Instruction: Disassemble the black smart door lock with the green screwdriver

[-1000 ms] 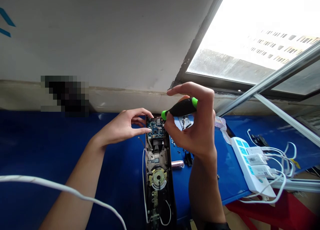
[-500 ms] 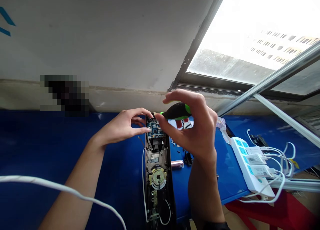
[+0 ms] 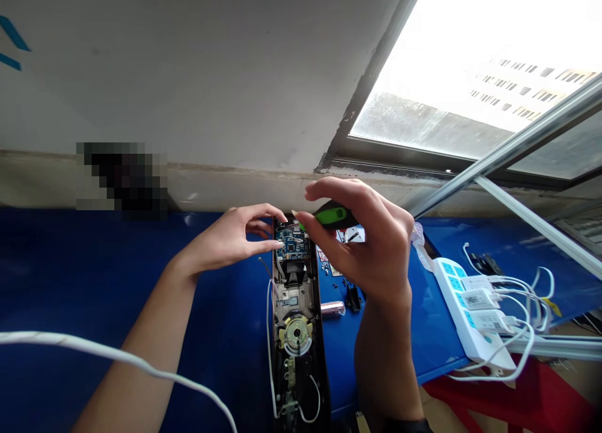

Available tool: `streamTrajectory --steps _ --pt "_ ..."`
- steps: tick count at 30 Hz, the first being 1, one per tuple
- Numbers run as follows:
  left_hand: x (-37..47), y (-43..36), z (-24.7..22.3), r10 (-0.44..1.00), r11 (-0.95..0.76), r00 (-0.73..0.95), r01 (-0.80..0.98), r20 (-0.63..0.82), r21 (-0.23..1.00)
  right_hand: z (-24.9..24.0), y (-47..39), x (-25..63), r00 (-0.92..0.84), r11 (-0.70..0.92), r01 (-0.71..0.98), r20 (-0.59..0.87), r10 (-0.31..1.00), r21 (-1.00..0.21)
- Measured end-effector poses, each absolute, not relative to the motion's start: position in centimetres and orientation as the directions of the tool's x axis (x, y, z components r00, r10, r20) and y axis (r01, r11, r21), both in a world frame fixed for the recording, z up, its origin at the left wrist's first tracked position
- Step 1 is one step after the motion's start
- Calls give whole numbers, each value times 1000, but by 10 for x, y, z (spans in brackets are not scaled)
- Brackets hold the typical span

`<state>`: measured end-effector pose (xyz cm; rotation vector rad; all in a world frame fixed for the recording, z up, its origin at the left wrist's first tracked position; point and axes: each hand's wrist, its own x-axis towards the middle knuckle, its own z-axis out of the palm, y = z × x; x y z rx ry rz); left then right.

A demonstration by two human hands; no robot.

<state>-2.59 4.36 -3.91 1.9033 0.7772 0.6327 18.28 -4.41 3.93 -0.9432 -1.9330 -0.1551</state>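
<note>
A long black electronic door lock (image 3: pixel 296 298) lies opened on the blue table, its inside facing up. At its far end sits a blue circuit board (image 3: pixel 294 248), and a round metal hub (image 3: pixel 297 334) is lower down. My left hand (image 3: pixel 235 235) grips the far left edge of the lock, thumb and index finger at the board's side. My right hand (image 3: pixel 371 232) is closed round a black and green screwdriver (image 3: pixel 333 216), held tilted over the board's upper right. The screwdriver's tip is hidden by my fingers.
Small screws (image 3: pixel 336 285), a black part (image 3: pixel 352 299) and a pinkish wrapped cylinder (image 3: pixel 332 309) lie right of the lock. Farther right is a white power strip (image 3: pixel 458 307) with plugged-in chargers and cables. A white cable (image 3: pixel 117 356) crosses the near left.
My right hand has shifted slightly right and down, and the screwdriver handle has turned, now showing its green side. My left hand stays at the lock's edge.
</note>
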Motion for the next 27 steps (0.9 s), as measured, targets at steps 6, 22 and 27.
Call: streamTrajectory --steps 6,22,27 --pt "-26 41 -34 758 -356 645 283 98 891 38 -46 175 -172 616 758 847 503 -212" --pt "-26 43 -40 760 -341 642 261 101 903 43 -50 184 -275 663 680 730 626 -312" --pt "-26 43 -40 759 -342 643 256 105 904 44 -52 186 -215 626 709 745 632 -326"
